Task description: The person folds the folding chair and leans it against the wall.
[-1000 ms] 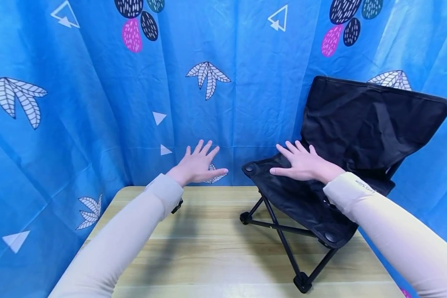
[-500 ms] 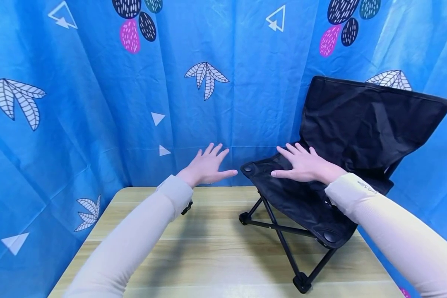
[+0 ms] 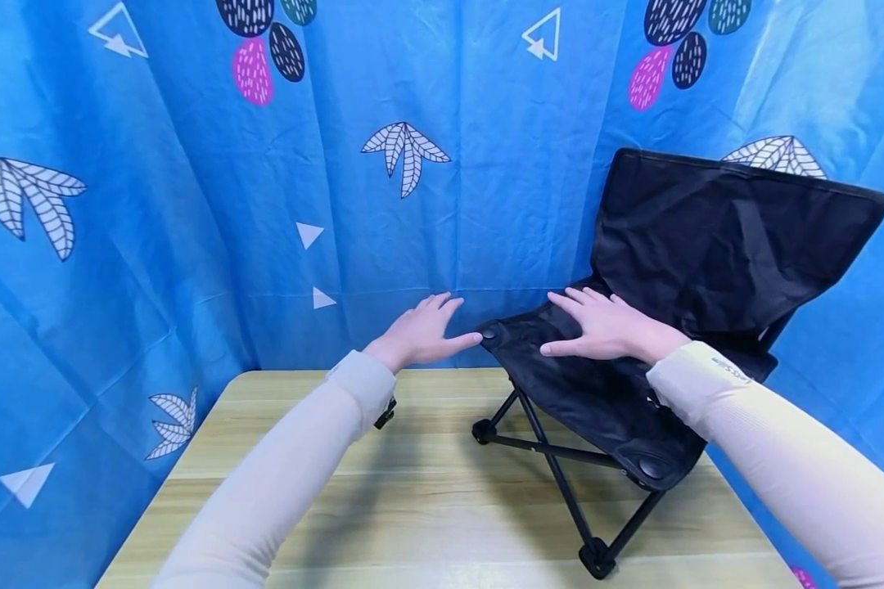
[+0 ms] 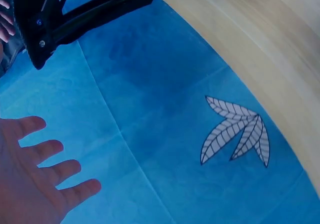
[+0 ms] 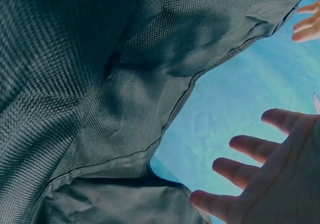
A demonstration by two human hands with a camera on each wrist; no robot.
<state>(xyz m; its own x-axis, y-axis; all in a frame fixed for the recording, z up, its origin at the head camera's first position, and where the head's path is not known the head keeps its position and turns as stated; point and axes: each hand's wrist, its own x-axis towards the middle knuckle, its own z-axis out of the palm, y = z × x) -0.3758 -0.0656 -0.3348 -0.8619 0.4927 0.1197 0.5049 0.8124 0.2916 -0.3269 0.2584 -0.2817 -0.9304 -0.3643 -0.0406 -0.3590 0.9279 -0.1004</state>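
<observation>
A black folding chair [image 3: 597, 393] with a fabric seat and backrest stands unfolded on the right side of the wooden table. My left hand [image 3: 423, 331] hovers just left of the seat's front corner, its fingers spread and holding nothing. Over the seat, in the head view, is my right hand [image 3: 604, 325], also spread and holding nothing. The left wrist view shows the left hand's fingers [image 4: 55, 174] apart from the chair's dark frame [image 4: 100, 14]. In the right wrist view the dark fabric [image 5: 115, 84] fills the left side, beside the right hand's straight fingers [image 5: 240, 171].
The pale wooden table [image 3: 427, 507] spans the foreground. Behind it and along both sides hangs a blue patterned curtain [image 3: 383, 229]. The chair's crossed legs [image 3: 560, 474] end in black feet on the tabletop, and its backrest [image 3: 722, 237] rises before the curtain.
My left hand has moved to the right, closer to the chair's seat corner and slightly lower. The right hand has stayed almost still, and the chair has not moved.
</observation>
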